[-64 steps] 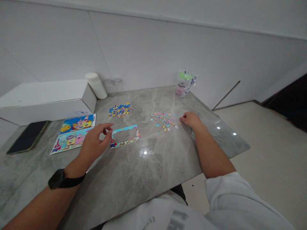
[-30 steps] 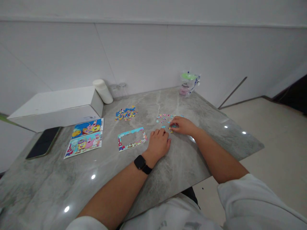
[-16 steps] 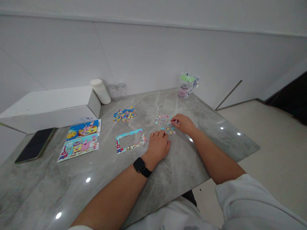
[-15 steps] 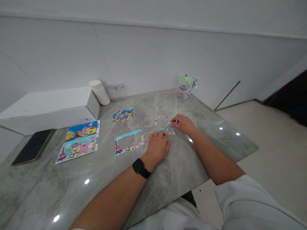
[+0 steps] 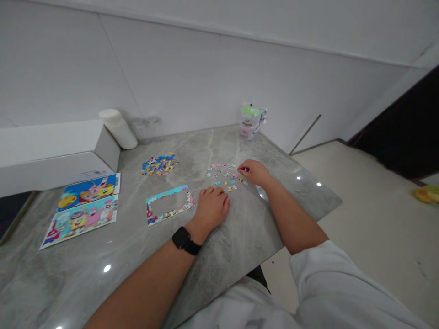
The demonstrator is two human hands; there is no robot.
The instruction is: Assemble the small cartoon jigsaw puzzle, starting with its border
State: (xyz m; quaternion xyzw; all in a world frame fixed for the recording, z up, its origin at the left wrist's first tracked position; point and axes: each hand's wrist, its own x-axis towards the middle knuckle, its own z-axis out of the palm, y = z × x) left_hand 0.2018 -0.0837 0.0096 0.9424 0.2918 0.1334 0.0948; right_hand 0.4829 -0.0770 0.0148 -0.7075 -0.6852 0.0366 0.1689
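My right hand (image 5: pixel 253 172) is closed in a pinch above the right edge of the loose puzzle pieces (image 5: pixel 225 175). A small pale bit, apparently a jigsaw puzzle piece (image 5: pixel 245 169), shows between its fingertips, mostly hidden. Palm down, my left hand (image 5: pixel 213 206) rests on the table with its fingers stretched out, just left of and nearer than those pieces. Beside its fingers lies a puzzle frame (image 5: pixel 170 211), a joined colourful border around a bare middle. Farther back sits a denser pile of blue and yellow puzzle pieces (image 5: pixel 159 165).
Two cartoon picture sheets (image 5: pixel 85 218) lie at the left, by a long white box (image 5: pixel 51 160) and a dark phone (image 5: pixel 13 210). A white cylinder (image 5: pixel 118 129) leans near clear glasses (image 5: pixel 146 129). A plastic bag (image 5: pixel 252 122) stands by the wall on the grey table (image 5: pixel 236 246).
The view has turned to the right, so the table things appear farther left. My right hand has lifted slightly and drawn away from the loose pieces. My left hand stays on the table.
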